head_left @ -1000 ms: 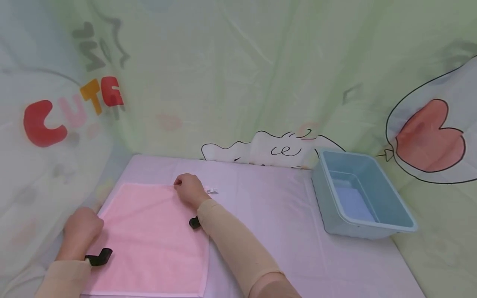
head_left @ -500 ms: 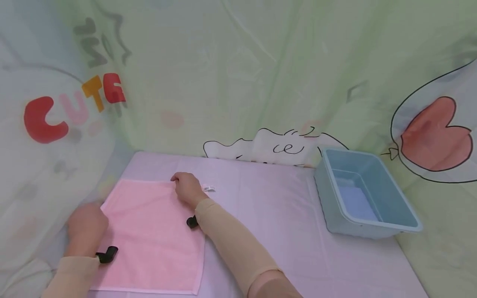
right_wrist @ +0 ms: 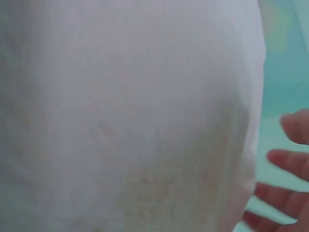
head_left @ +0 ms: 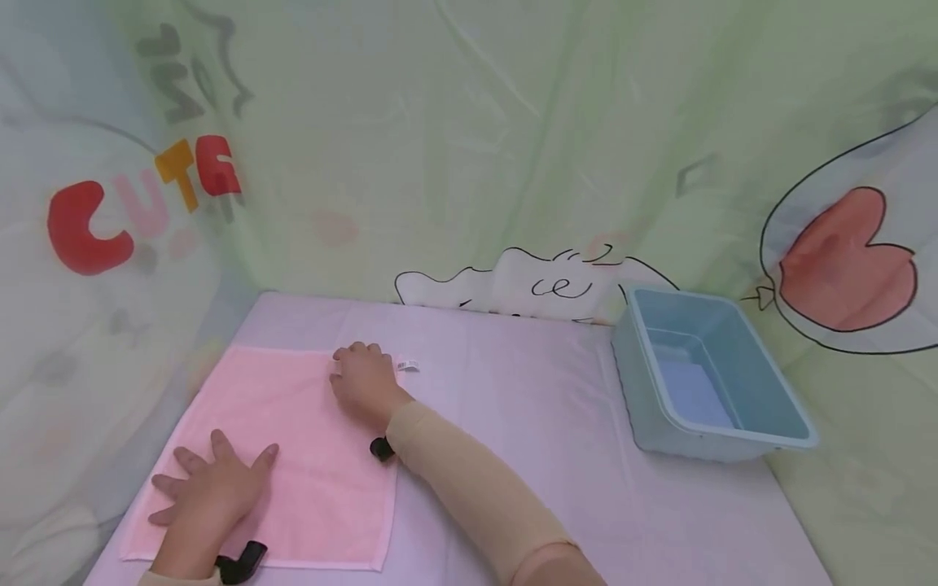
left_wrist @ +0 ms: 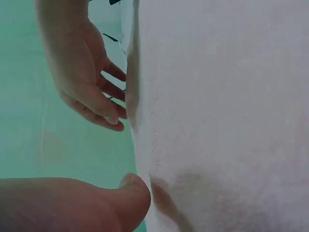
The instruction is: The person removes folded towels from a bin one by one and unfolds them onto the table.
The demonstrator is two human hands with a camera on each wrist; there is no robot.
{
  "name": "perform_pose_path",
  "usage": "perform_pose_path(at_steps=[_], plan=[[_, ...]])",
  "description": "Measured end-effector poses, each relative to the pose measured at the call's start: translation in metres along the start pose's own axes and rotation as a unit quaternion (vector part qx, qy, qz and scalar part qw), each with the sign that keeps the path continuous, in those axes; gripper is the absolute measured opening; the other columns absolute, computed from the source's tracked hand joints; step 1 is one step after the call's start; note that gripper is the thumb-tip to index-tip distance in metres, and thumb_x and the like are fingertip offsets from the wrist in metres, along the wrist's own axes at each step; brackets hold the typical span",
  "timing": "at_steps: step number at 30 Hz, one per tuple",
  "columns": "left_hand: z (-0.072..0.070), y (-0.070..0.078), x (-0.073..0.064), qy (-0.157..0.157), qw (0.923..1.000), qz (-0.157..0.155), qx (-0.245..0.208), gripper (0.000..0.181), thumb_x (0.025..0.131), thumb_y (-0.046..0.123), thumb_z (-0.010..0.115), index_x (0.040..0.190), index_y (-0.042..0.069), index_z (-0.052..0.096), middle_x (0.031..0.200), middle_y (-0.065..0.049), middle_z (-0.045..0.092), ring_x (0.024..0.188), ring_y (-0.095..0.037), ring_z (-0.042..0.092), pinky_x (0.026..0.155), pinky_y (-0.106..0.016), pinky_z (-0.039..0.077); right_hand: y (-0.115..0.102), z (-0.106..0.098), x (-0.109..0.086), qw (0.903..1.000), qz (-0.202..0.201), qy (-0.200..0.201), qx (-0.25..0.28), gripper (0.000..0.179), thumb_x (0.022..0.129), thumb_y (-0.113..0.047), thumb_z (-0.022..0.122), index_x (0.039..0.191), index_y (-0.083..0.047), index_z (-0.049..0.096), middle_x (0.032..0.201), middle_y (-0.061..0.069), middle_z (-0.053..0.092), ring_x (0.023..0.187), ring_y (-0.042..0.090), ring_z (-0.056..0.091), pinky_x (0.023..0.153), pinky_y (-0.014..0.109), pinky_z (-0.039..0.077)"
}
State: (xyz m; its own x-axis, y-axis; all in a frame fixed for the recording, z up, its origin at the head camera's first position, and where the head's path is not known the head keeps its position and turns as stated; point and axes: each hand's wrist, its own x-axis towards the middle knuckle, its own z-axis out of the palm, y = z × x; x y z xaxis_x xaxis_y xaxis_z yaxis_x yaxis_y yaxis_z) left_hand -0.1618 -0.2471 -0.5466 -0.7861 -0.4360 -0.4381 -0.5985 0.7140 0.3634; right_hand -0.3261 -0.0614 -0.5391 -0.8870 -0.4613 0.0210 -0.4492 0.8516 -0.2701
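A pink towel (head_left: 322, 496) lies spread flat on the left of the table. My left hand (head_left: 212, 488) rests on its lower left part, fingers spread wide. At the towel's upper right corner is my right hand (head_left: 362, 382), fingers loosely bent over the far edge and pinching nothing. A small white tag (head_left: 408, 366) sticks out beside that corner. In the left wrist view the left thumb (left_wrist: 133, 198) shows close over the cloth (left_wrist: 222, 96), with the right hand (left_wrist: 79, 67) beyond. The right wrist view shows the right fingertips (right_wrist: 289, 164) at the edge of the pale cloth (right_wrist: 145, 96).
A light blue plastic basin (head_left: 637, 391) stands at the right side of the table, with nothing visible inside. A pale lilac cloth (head_left: 513, 423) covers the table. Printed curtains (head_left: 454, 146) hang behind and on both sides.
My left hand has gone from a closed grip at the towel's left edge to lying spread on it, and the left side now lies flatter. My right fingers have loosened from the far corner.
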Motion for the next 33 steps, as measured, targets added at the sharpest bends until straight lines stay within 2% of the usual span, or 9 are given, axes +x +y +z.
perform_pose_path(at_steps=[4,8,10,14,20,25,28,30,33], plan=[[0.003,-0.006,-0.001,-0.012,0.9999,0.004,0.006,0.131,0.093,0.092,0.038,0.166,-0.003,-0.016,0.155,-0.052,-0.036,0.134,-0.087,-0.027,0.099,-0.102,0.0,-0.008,-0.001,-0.017,0.9983,0.024,-0.05,-0.019,0.06,0.106,-0.059,0.057,0.157,-0.027,0.053,0.16,0.004,0.054,0.146,0.033,0.051,0.12,0.052,0.044],[0.004,-0.012,0.002,-0.026,0.9996,-0.003,0.01,0.136,0.089,0.096,0.039,0.166,0.001,-0.019,0.154,-0.049,-0.04,0.132,-0.086,-0.032,0.099,-0.102,-0.003,-0.013,-0.004,-0.029,0.9941,0.044,-0.099,0.001,0.078,0.102,-0.068,0.057,0.168,-0.031,0.037,0.178,0.01,0.03,0.165,0.044,0.026,0.132,0.062,0.026],[0.003,-0.013,0.005,-0.032,0.9994,-0.007,0.012,0.138,0.087,0.097,0.041,0.166,0.001,-0.019,0.154,-0.049,-0.04,0.132,-0.086,-0.033,0.099,-0.102,-0.004,-0.013,-0.005,-0.031,0.9924,0.046,-0.114,0.009,0.082,0.101,-0.07,0.056,0.17,-0.032,0.032,0.181,0.012,0.021,0.167,0.048,0.016,0.134,0.064,0.02],[0.001,-0.014,0.007,-0.042,0.999,-0.005,0.013,0.14,0.085,0.099,0.042,0.166,0.004,-0.021,0.153,-0.047,-0.043,0.131,-0.084,-0.036,0.097,-0.102,-0.006,-0.012,-0.003,-0.03,0.9898,0.053,-0.132,0.007,0.087,0.1,-0.074,0.055,0.172,-0.035,0.027,0.183,0.01,0.012,0.168,0.047,0.008,0.136,0.064,0.013],[-0.003,-0.016,0.009,-0.05,0.9986,0.01,0.016,0.14,0.084,0.1,0.041,0.166,0.005,-0.022,0.151,-0.047,-0.046,0.129,-0.084,-0.038,0.096,-0.102,-0.008,-0.009,0.001,-0.024,0.9875,0.058,-0.146,-0.012,0.092,0.097,-0.079,0.052,0.173,-0.039,0.019,0.184,0.008,0.001,0.169,0.046,0.0,0.136,0.065,0.008],[-0.011,-0.008,0.012,-0.059,0.998,0.012,0.02,0.139,0.087,0.096,0.044,0.166,0.002,-0.022,0.153,-0.05,-0.041,0.132,-0.085,-0.034,0.096,-0.102,-0.004,-0.009,0.003,-0.024,0.9867,0.058,-0.149,-0.029,0.094,0.096,-0.082,0.052,0.173,-0.041,0.015,0.184,0.007,-0.002,0.169,0.045,-0.002,0.136,0.064,0.007],[-0.018,0.004,0.018,-0.046,0.9974,0.047,0.029,0.134,0.092,0.09,0.045,0.165,-0.004,-0.017,0.155,-0.052,-0.034,0.136,-0.085,-0.029,0.1,-0.101,-0.003,-0.01,0.004,-0.025,0.9871,0.056,-0.147,-0.03,0.095,0.096,-0.082,0.052,0.173,-0.041,0.015,0.184,0.008,-0.001,0.169,0.045,-0.002,0.136,0.064,0.007],[-0.022,0.015,0.025,-0.021,0.9951,0.088,0.04,0.128,0.097,0.085,0.044,0.166,-0.008,-0.011,0.159,-0.053,-0.027,0.14,-0.084,-0.022,0.102,-0.1,-0.002,-0.009,0.005,-0.025,0.9878,0.055,-0.144,-0.025,0.095,0.096,-0.082,0.052,0.173,-0.04,0.016,0.184,0.008,0.0,0.169,0.046,-0.002,0.136,0.064,0.007],[-0.024,0.03,0.043,0.02,0.9869,0.149,0.057,0.118,0.102,0.078,0.043,0.167,-0.009,-0.004,0.163,-0.052,-0.02,0.146,-0.082,-0.014,0.106,-0.099,0.0,-0.008,0.005,-0.026,0.9888,0.055,-0.138,-0.019,0.096,0.096,-0.081,0.053,0.173,-0.038,0.016,0.184,0.009,0.001,0.169,0.045,0.0,0.136,0.062,0.008]])
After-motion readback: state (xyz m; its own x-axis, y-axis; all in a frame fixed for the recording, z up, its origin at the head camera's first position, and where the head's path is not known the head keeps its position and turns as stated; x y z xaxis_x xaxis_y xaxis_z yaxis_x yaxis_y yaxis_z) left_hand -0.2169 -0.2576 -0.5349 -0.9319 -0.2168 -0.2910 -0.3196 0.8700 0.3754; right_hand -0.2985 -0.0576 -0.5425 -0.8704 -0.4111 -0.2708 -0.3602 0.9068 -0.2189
